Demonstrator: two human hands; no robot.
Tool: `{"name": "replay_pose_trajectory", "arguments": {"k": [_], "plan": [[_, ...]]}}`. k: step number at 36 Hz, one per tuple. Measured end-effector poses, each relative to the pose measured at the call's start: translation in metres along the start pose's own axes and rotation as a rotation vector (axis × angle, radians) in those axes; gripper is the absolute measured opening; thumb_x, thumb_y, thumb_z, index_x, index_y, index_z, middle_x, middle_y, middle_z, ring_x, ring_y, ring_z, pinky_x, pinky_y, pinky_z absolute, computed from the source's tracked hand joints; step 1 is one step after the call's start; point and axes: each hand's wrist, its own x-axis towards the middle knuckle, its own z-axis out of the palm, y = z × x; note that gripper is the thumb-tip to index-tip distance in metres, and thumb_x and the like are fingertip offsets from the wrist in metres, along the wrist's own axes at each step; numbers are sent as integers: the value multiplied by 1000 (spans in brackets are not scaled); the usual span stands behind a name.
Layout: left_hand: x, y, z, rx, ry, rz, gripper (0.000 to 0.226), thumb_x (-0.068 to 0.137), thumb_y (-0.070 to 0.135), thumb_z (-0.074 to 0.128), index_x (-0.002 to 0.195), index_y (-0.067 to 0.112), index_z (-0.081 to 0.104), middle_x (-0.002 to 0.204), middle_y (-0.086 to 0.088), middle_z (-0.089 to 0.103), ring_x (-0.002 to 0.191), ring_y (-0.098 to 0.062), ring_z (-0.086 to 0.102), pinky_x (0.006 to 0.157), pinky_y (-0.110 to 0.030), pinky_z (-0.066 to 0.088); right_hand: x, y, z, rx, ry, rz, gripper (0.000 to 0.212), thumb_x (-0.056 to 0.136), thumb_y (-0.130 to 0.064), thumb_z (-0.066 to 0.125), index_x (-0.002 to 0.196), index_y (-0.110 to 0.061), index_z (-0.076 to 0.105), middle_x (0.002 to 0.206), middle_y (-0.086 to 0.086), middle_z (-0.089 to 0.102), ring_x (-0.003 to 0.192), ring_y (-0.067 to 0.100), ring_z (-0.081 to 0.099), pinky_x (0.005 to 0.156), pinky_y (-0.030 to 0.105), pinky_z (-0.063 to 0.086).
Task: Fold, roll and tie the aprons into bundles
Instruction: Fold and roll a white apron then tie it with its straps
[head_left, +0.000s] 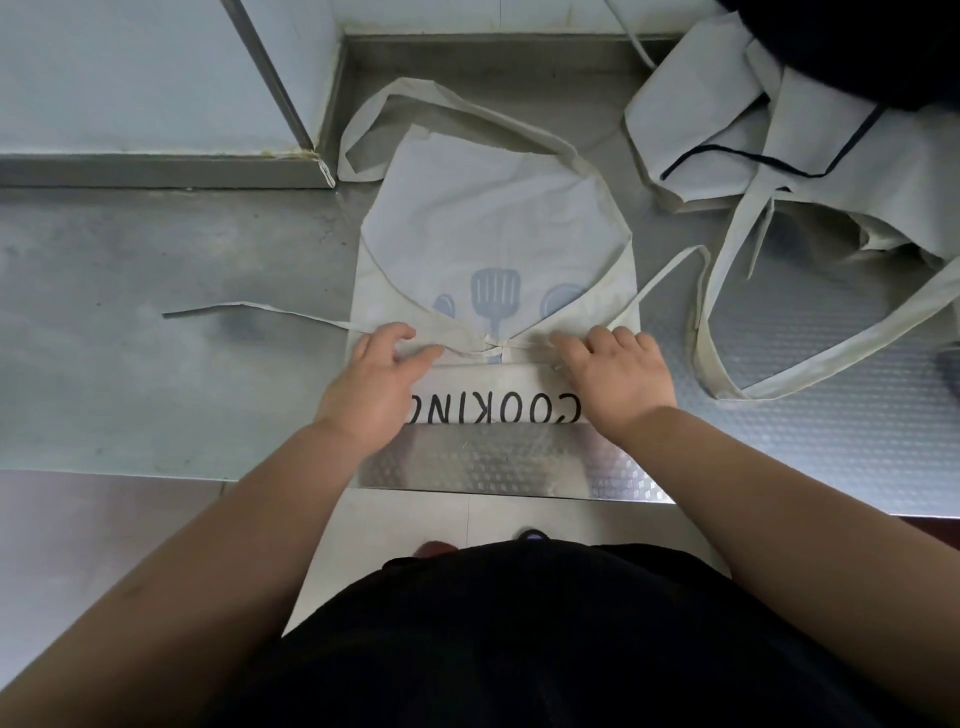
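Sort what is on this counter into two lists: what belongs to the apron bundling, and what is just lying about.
Job in hand:
apron and its ties
left hand and right hand, both on it
pile of aprons on the right, not yet rolled

Lying about:
black thing in the far right corner, partly out of frame

- Reading "COOKIN" plus a half-hidden last letter, black capitals (493, 408), printed on the folded near band of the cream apron (493, 208).
- Running upside down to the camera, right to left.
- Left hand (374, 379) covering the final letter; right hand (618, 374) overlapping the "C".
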Motion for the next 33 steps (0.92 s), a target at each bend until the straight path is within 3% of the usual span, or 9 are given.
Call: {"name": "replay_pose_trajectory", "arguments": {"k": [3, 6, 10, 12, 15, 18, 23, 27, 33], "plan": [[-4, -5, 4, -53, 7, 40, 49, 71, -10, 55, 112, 13, 67, 111, -14, 56, 96, -36, 56, 74, -49, 53, -3, -2, 3, 22, -70, -25, 48, 86, 0, 45, 132, -15, 41, 120, 9, 47, 108, 29, 48, 84, 33, 36], [-10, -11, 5, 21, 30, 115, 35, 80, 30, 53, 108, 15, 69, 97, -6, 62, 87, -32, 59, 75, -45, 52, -8, 1, 11, 193, -54, -51, 37, 92, -24, 42, 125, -13, 53, 121, 9, 51, 106, 33, 53, 83, 36, 40], [-17, -20, 2, 96, -115, 149, 89, 60, 81, 45, 128, 24, 56, 117, 1, 54, 108, -19, 44, 93, -40, 39, -13, 7, 4, 170, -213, -101, 87, 71, -79, 32, 139, -26, 40, 140, -1, 40, 124, 24, 43, 104, 39, 27], [-15, -23, -2, 118, -115, 171, 86, 61, 79, 43, 125, 25, 58, 115, 3, 56, 107, -22, 48, 91, -39, 38, -12, 6, 2, 134, -165, -113, 76, 77, -73, 43, 137, -26, 44, 139, -3, 44, 122, 24, 45, 102, 39, 28], [-6, -21, -11, 109, -3, 238, 52, 64, 58, 46, 99, 29, 71, 110, 1, 60, 106, -23, 45, 89, -34, 29, -10, 5, -1, 103, 7, -150, 55, 77, -62, 40, 95, -21, 73, 99, 1, 67, 85, 29, 62, 83, 37, 38], [6, -27, -19, 141, -57, 291, 46, 56, 50, 45, 90, 33, 71, 131, -4, 53, 122, -24, 34, 100, -36, 18, -6, 6, -3, 77, 2, -142, 52, 73, -63, 37, 78, -25, 72, 108, 7, 62, 99, 35, 58, 89, 38, 33], [13, -39, -23, 74, -267, 303, 62, 68, 52, 40, 115, 21, 66, 140, -8, 50, 132, -30, 43, 108, -47, 32, 2, 7, -16, 191, -176, -103, 79, 74, -74, 25, 124, -21, 56, 142, 0, 45, 127, 25, 44, 101, 33, 33], [10, -52, -18, 94, -282, 304, 66, 75, 53, 40, 130, 19, 57, 144, -5, 46, 134, -27, 41, 109, -42, 26, -1, 5, -10, 217, -137, -9, 79, 73, -76, 34, 132, -25, 49, 138, -3, 46, 114, 26, 53, 95, 32, 40], [15, -43, -31, -99, -264, 138, 81, 65, 51, 24, 137, 24, 49, 147, 8, 41, 137, -11, 35, 108, -19, 22, 4, 12, -13, 196, -150, 18, 50, 84, -44, 52, 131, -27, 47, 130, -4, 54, 110, 26, 56, 86, 30, 42]]}}
